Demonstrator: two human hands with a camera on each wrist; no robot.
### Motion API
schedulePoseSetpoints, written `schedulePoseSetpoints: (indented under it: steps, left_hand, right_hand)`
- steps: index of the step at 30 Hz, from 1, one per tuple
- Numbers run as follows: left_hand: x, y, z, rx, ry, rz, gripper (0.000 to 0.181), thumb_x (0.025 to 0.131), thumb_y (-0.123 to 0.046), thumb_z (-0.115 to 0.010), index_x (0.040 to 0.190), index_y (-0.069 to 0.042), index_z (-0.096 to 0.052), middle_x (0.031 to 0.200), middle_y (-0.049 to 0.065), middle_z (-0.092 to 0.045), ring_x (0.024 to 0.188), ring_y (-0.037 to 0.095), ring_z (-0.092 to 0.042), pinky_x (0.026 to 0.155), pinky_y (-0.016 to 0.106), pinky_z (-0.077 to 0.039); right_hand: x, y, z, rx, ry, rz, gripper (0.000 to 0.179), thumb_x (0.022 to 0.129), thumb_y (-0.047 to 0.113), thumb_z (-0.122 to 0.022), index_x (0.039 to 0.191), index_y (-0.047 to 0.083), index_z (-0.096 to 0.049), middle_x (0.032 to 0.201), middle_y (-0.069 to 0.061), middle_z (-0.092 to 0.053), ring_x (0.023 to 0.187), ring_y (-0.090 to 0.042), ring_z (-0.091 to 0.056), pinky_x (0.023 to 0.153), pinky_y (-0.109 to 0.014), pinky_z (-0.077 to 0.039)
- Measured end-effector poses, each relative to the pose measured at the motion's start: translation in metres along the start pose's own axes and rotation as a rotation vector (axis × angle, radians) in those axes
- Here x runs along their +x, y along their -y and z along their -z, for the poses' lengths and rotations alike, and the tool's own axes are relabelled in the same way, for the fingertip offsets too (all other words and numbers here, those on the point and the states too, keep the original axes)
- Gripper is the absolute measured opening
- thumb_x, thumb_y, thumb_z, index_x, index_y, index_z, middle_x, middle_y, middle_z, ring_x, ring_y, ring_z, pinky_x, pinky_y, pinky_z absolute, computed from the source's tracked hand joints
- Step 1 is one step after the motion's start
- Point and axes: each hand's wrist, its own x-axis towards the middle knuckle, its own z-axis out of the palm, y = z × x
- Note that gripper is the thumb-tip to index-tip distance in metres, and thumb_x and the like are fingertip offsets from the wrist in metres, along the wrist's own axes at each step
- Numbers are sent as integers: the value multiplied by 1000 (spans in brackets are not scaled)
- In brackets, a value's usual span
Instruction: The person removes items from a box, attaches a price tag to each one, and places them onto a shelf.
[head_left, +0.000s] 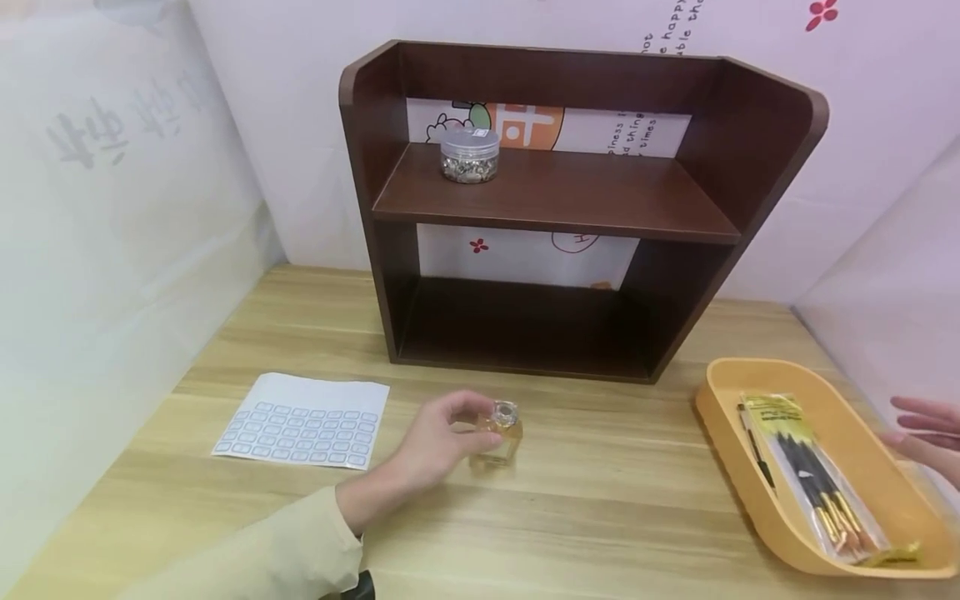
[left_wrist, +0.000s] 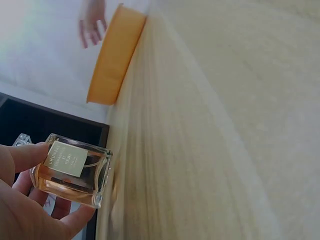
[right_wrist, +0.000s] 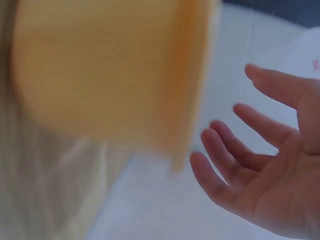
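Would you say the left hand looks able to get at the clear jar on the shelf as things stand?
Probably not yet: the left hand is holding the perfume bottle, although the shelf is open in front of the jar.

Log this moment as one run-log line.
left hand: holds glass bottle | right hand: holds nothing, near yellow tray | lidded jar: on upper shelf | label sheet: on table

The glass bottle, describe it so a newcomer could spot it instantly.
Find the dark brown shelf unit on the wooden table. In front of it, right of the white sticker sheet, the left hand grips the glass bottle. Unlike the round jar on the upper shelf, it is boxy and amber-tinted, with a pale label.
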Motion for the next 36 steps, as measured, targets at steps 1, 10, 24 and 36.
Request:
schedulePoseSetpoints:
  steps: [1, 10, 24, 36]
  left_hand:
    - [0, 0, -1, -1, 5, -3, 36, 83, -16, -82, 116, -10, -69, 112, 2, -69, 105, 22, -65, 88, 37, -54]
    - [0, -1, -3, -26, 49, -3, 36, 84, -12, -80, 117, -8, -67, 113, 4, -69, 107, 25, -65, 90, 38, -55]
    - [2, 4, -8, -38, 105, -48, 36, 83, -7, -80, 116, -6, -65, 114, 5, -68, 107, 26, -64, 89, 34, -55]
    - [5, 0, 0, -53, 191, -50, 43, 83, -9, -81, 122, -5, -63, 121, 7, -65, 115, 28, -62, 96, 37, -53]
  right_hand:
    - [0, 15, -4, 23, -33, 15, 60, 91, 6, -73, 139, 37, -56, 100, 45, -50, 84, 23, -52, 64, -2, -41]
    - [-12, 165, -44, 114, 12, 98, 45, 90, -3, -71, 128, 22, -66, 116, 32, -59, 98, 17, -55, 71, -3, -45]
    - [1, 249, -126, 39, 221, 309, 36, 91, 10, -76, 126, 13, -66, 114, 14, -68, 98, 4, -64, 79, -12, -51]
    - [23, 282, -178, 226, 359, 356, 25, 90, 8, -76, 115, 8, -69, 115, -5, -69, 96, -11, -69, 78, -22, -56]
